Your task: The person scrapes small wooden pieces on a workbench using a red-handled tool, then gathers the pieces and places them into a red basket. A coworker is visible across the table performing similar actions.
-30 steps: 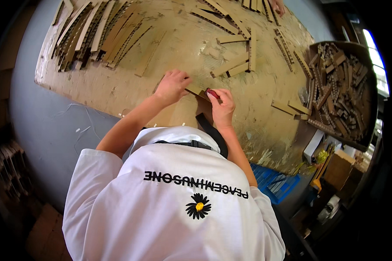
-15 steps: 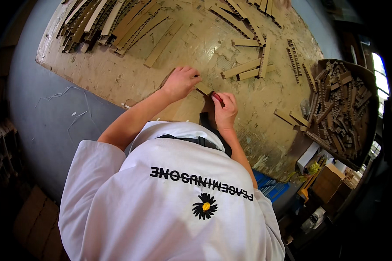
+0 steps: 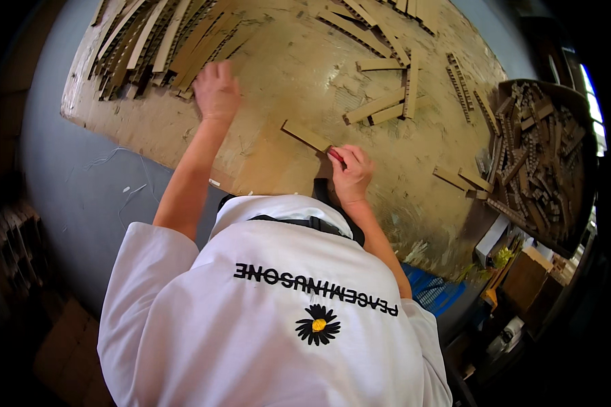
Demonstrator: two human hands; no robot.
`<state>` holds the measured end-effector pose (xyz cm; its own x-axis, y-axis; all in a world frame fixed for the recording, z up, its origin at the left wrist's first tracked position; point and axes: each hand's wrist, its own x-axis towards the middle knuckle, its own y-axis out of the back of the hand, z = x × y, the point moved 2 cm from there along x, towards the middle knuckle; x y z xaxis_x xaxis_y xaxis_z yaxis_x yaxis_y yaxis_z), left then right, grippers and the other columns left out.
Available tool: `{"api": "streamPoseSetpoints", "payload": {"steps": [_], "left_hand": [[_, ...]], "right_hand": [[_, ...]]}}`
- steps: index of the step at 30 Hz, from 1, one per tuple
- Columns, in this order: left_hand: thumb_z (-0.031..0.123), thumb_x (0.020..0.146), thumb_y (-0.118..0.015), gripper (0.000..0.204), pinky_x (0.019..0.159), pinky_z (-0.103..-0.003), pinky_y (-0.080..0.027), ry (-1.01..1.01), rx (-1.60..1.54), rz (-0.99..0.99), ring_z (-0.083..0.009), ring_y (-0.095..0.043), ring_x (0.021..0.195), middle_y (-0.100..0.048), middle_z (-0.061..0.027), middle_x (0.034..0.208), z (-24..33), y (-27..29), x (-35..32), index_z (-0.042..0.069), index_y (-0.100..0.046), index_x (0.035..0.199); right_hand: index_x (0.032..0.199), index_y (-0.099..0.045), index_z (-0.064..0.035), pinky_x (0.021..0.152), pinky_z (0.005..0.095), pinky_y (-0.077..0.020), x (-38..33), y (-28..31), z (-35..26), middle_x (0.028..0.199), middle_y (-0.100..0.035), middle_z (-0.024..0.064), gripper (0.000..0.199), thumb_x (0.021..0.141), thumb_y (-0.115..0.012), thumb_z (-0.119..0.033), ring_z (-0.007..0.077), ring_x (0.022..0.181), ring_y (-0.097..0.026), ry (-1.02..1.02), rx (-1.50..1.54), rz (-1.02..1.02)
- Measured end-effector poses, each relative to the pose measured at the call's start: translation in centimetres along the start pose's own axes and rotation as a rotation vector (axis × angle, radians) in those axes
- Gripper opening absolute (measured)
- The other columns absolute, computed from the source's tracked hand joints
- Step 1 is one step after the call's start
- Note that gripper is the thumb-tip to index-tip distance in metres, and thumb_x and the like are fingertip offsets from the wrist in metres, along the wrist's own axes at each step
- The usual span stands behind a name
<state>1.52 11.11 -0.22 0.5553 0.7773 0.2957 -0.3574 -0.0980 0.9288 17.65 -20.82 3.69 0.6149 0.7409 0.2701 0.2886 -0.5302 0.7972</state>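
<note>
My left hand (image 3: 216,89) reaches to the near right edge of a pile of brown corrugated cardboard strips (image 3: 157,44); motion blurs its fingers, and any grip on a strip is not discernible. My right hand (image 3: 352,173) is closed around a small red-handled tool (image 3: 336,155), whose working end I cannot make out. Just beyond that tool, a single cardboard strip (image 3: 305,135) lies slantwise on the table, its right end close to my right fingers.
More strips (image 3: 381,102) lie scattered on the worn, cardboard-covered table (image 3: 278,88) at the far right. A bin (image 3: 580,102) at the right edge is heaped with corrugated pieces (image 3: 536,163). Two short strips (image 3: 451,179) rest near it. A blue crate (image 3: 434,292) sits below the table.
My left hand has left the strip beside my right hand and moved left and away to the pile. A lone strip right of the pile no longer shows there. My right hand stays nearly still.
</note>
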Motion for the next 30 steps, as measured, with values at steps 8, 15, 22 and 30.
{"api": "streamPoseSetpoints", "payload": {"steps": [8, 15, 22, 30], "left_hand": [[0.027, 0.081, -0.083, 0.039, 0.091, -0.046, -0.051, -0.483, -0.442, -0.215, -0.0357, -0.060, 0.111, -0.063, -0.0128, 0.113, 15.4, -0.8, -2.5, 0.011, -0.068, 0.114], [0.018, 0.086, -0.076, 0.037, 0.088, -0.047, -0.053, -0.480, -0.317, -0.404, -0.0344, -0.063, 0.110, -0.065, -0.0132, 0.112, 22.4, -3.8, -2.2, 0.007, -0.064, 0.119], [0.002, 0.083, -0.068, 0.035, 0.088, -0.047, -0.053, -0.447, -0.269, -0.329, -0.0354, -0.061, 0.109, -0.065, -0.0099, 0.112, 10.3, -0.7, -1.6, 0.010, -0.068, 0.116], [0.003, 0.075, -0.075, 0.044, 0.095, -0.045, -0.051, -0.378, -0.303, -0.363, -0.0317, -0.058, 0.117, -0.063, -0.0058, 0.119, 8.7, -0.9, -2.3, 0.013, -0.068, 0.118]], "right_hand": [[0.092, -0.079, -0.0178, 0.080, 0.0422, -0.0440, -0.4, -0.2, 0.3, 0.095, -0.070, -0.0013, 0.013, 0.080, -0.084, -0.019, 0.0250, 0.091, -0.066, -0.016, -0.036, 0.018], [0.091, -0.078, -0.0127, 0.081, 0.0414, -0.0468, 0.3, 0.5, 0.2, 0.092, -0.070, 0.0031, 0.011, 0.081, -0.083, -0.015, 0.0272, 0.090, -0.066, -0.045, 0.086, 0.035], [0.096, -0.077, -0.0045, 0.081, 0.0377, -0.0554, 2.5, 2.7, 0.4, 0.096, -0.070, 0.0111, 0.012, 0.085, -0.082, -0.005, 0.0300, 0.091, -0.069, -0.205, 0.321, 0.131], [0.092, -0.078, -0.0072, 0.077, 0.0382, -0.0535, 9.8, -1.0, 0.3, 0.090, -0.068, 0.0062, 0.013, 0.081, -0.084, -0.006, 0.0272, 0.086, -0.065, 0.002, 0.285, -0.026]]}}
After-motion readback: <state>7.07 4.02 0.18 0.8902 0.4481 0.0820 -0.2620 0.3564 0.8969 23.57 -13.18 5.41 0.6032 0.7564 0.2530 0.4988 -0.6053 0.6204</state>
